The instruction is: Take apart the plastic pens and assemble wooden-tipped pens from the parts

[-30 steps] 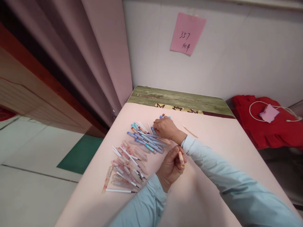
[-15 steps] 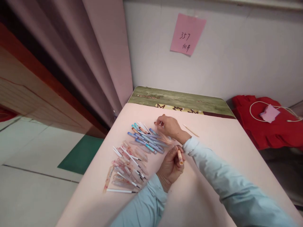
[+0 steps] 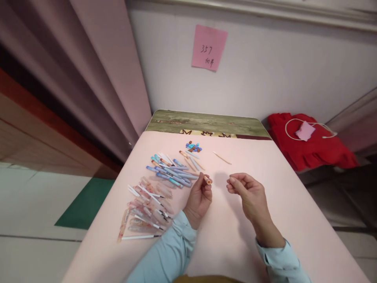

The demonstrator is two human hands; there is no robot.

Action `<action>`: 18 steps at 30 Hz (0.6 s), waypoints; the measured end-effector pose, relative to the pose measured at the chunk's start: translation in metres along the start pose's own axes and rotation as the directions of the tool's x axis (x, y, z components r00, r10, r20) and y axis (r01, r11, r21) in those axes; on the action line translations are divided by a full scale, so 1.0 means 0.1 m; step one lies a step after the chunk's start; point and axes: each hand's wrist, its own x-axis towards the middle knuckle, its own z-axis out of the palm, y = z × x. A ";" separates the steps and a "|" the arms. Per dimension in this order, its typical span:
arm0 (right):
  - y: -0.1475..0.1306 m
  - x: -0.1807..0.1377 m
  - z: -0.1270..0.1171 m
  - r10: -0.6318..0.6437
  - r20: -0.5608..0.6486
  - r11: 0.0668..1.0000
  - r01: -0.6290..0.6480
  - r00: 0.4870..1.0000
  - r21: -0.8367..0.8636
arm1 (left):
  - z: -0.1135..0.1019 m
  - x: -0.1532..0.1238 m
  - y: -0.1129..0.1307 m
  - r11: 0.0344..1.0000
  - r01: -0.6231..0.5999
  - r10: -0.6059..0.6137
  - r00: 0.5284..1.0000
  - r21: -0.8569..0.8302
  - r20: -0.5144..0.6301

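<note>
My left hand (image 3: 199, 198) is closed around a peach-coloured pen barrel (image 3: 207, 180), its open end facing me. To the right, my right hand (image 3: 249, 192) hovers above the table with thumb and fingertips pinched together; whatever is between them is too small to make out. Left of my hands lies a heap of blue, teal and brown-ended pen barrels (image 3: 173, 173). Nearer me is a pile of clear pinkish pen tubes (image 3: 145, 208) mixed with white refills (image 3: 140, 237). Beyond them sits a little cluster of blue, teal and brown end pieces (image 3: 193, 147).
One thin pale stick with a pointed end (image 3: 222, 157) lies on the pink-covered table (image 3: 235, 251). A red cloth (image 3: 312, 151) with a white cable is off to the right. The wall behind bears a pink note (image 3: 209, 48); a curtain (image 3: 108, 59) hangs at left.
My right hand has drawn back from the far side of the table to the right of my left hand, uncovering the small end pieces. My left hand still holds the barrel. The view has shifted.
</note>
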 end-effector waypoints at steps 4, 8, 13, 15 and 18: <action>-0.12 -0.17 -0.02 -0.066 0.066 0.996 0.070 0.996 -0.062 | 0.01 0.02 -0.02 0.997 -0.048 0.047 0.999 0.060 0.010; -0.22 -0.34 0.04 -0.145 0.112 0.982 0.156 0.983 -0.105 | 0.06 0.00 -0.05 0.997 -0.063 0.062 0.998 0.034 0.024; -0.27 -0.49 0.10 -0.236 0.103 0.947 0.253 0.966 -0.200 | 0.09 -0.06 -0.06 0.999 0.037 -0.037 0.999 0.002 0.036; -0.28 -0.52 0.13 -0.272 0.110 0.924 0.291 0.956 -0.249 | 0.08 -0.07 -0.06 0.998 0.053 -0.053 0.998 -0.015 0.047; -0.29 -0.54 0.19 -0.327 0.129 0.884 0.351 0.936 -0.308 | 0.05 -0.06 -0.06 0.999 0.035 -0.033 0.998 -0.034 0.055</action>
